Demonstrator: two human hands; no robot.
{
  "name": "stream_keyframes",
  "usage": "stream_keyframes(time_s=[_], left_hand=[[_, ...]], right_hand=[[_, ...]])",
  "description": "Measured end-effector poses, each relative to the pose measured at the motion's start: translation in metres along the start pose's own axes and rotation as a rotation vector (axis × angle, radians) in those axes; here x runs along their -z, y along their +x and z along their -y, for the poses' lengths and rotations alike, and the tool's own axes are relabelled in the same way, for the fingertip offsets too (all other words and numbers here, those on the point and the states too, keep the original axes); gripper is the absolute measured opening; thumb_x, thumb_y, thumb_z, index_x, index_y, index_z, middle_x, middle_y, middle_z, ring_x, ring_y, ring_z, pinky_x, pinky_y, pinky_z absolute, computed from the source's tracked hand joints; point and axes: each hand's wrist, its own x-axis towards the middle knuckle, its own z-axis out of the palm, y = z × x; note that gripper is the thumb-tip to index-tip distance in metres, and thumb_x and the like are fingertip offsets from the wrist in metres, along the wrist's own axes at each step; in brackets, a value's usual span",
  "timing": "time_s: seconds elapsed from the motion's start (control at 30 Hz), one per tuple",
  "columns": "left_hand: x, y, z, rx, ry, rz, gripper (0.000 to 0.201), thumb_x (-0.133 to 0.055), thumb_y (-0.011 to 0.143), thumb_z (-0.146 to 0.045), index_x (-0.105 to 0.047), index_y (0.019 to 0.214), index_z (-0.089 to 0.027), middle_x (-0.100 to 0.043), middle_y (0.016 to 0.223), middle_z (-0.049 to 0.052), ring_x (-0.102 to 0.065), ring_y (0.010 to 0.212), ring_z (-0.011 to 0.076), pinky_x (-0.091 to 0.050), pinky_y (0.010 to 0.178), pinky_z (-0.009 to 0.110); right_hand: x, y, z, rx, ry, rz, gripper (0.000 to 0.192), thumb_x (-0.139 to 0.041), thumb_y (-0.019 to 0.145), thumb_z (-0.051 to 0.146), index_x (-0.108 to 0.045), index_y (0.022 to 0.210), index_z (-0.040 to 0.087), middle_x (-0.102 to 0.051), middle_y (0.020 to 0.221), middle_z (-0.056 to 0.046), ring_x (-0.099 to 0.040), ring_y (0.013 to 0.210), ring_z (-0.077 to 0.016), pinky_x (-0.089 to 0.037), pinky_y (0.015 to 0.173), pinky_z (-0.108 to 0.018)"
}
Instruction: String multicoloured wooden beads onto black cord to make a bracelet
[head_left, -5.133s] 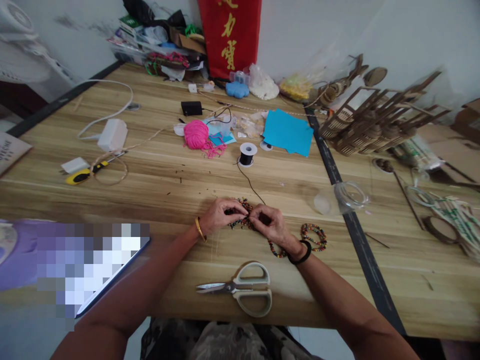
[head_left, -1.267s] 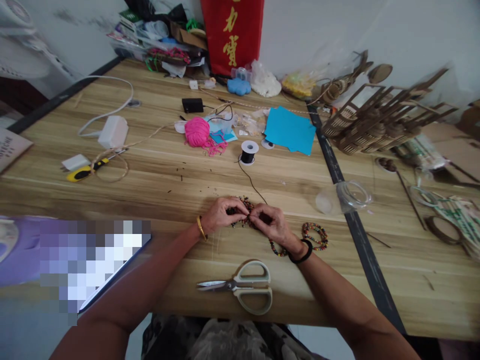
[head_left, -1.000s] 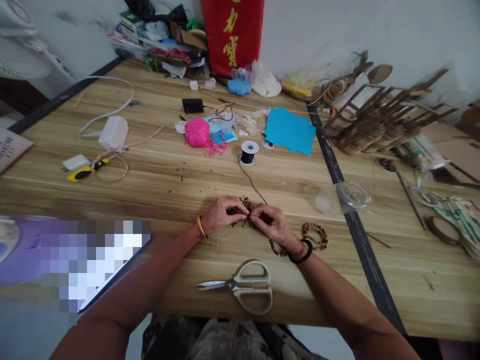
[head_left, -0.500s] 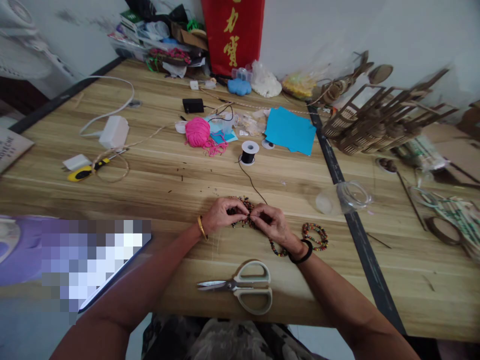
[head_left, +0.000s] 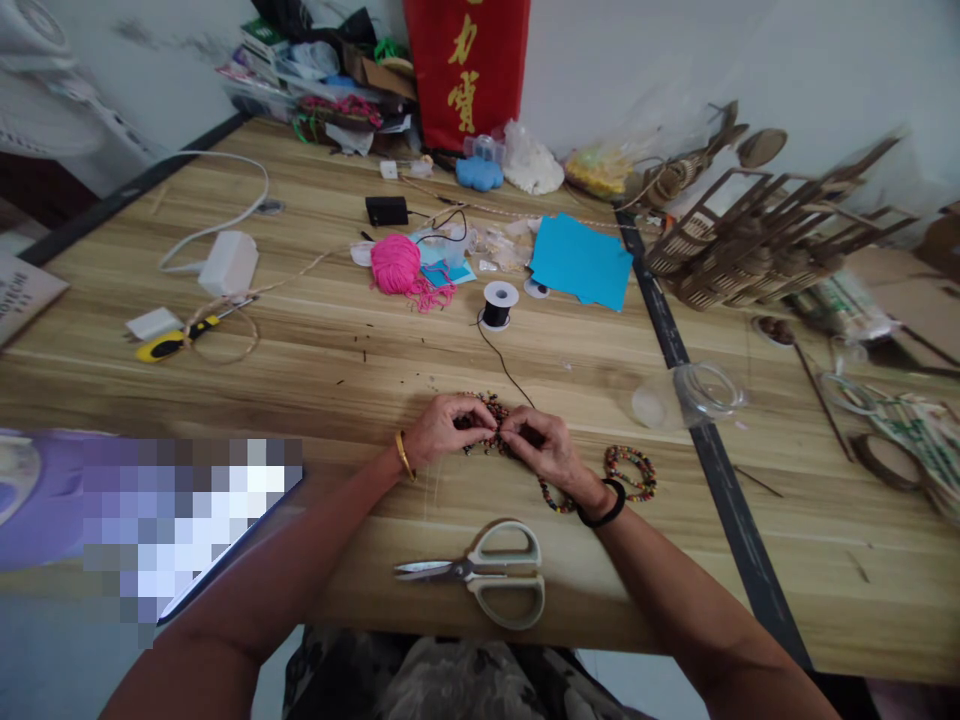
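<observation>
Over a small heap of multicoloured beads [head_left: 489, 404], my two hands meet fingertip to fingertip. My left hand [head_left: 444, 428] is closed in a pinch; what sits between its thumb and forefinger is too small to make out. My right hand [head_left: 546, 447] is also pinched, and a black cord [head_left: 504, 366] runs into it from a white-flanged spool [head_left: 498, 305]. Below its palm, part of a beaded strand [head_left: 556, 497] shows. A coiled bead string [head_left: 631, 473] lies to the right. Nearer my body rest scissors [head_left: 480, 571] with pale handles, their blades pointing left.
Behind the spool are a pink yarn ball [head_left: 395, 265] and blue sheets [head_left: 581, 262]. A yellow-handled tool [head_left: 161, 347] and white adapter [head_left: 228, 264] lie left. Clear tape rolls [head_left: 705, 390] and brown woven baskets [head_left: 720, 235] stand right. A blurred-out device [head_left: 225, 540] borders my left forearm.
</observation>
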Motion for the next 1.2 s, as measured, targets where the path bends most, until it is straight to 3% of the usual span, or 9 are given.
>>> stream_keyframes(time_s=[0.3,0.57,0.73,1.2], left_hand=[[-0.0003,0.0016,0.0009,-0.093,0.012,-0.013,0.006,-0.073,0.075,-0.018,-0.072,0.076,-0.013,-0.071,0.077,0.007,-0.064,0.075,0.0156,-0.05,0.075,0.029],[-0.0002,0.0018,-0.0007,-0.094,0.03,-0.002,0.006,-0.072,0.076,-0.021,-0.073,0.077,-0.014,-0.073,0.079,0.007,-0.065,0.076,0.0162,-0.05,0.078,0.03],[-0.0002,0.0001,-0.0011,-0.041,0.019,0.009,0.008,-0.071,0.076,-0.02,-0.073,0.08,-0.013,-0.073,0.079,0.007,-0.066,0.075,0.0157,-0.051,0.073,0.027],[-0.0015,-0.0011,0.0006,0.055,-0.046,-0.006,0.01,-0.074,0.073,-0.021,-0.072,0.075,-0.011,-0.073,0.077,0.008,-0.067,0.073,0.0158,-0.052,0.072,0.027]], right_hand=[[-0.0002,-0.0004,-0.0004,0.016,0.001,0.003,0.021,-0.057,0.091,0.034,-0.063,0.082,0.016,-0.064,0.072,-0.004,-0.056,0.064,-0.013,-0.044,0.059,-0.024],[-0.0003,0.0,0.0005,0.002,0.027,0.005,0.022,-0.059,0.09,0.036,-0.063,0.083,0.016,-0.064,0.074,-0.004,-0.058,0.066,-0.0139,-0.046,0.061,-0.026],[-0.0022,-0.0015,-0.0033,-0.027,0.078,-0.021,0.023,-0.065,0.086,0.039,-0.062,0.092,0.017,-0.063,0.074,-0.003,-0.058,0.064,-0.0128,-0.047,0.059,-0.024],[-0.0006,-0.0019,-0.0024,-0.001,0.067,-0.024,0.023,-0.065,0.087,0.039,-0.065,0.093,0.017,-0.067,0.08,-0.005,-0.061,0.069,-0.014,-0.049,0.062,-0.025]])
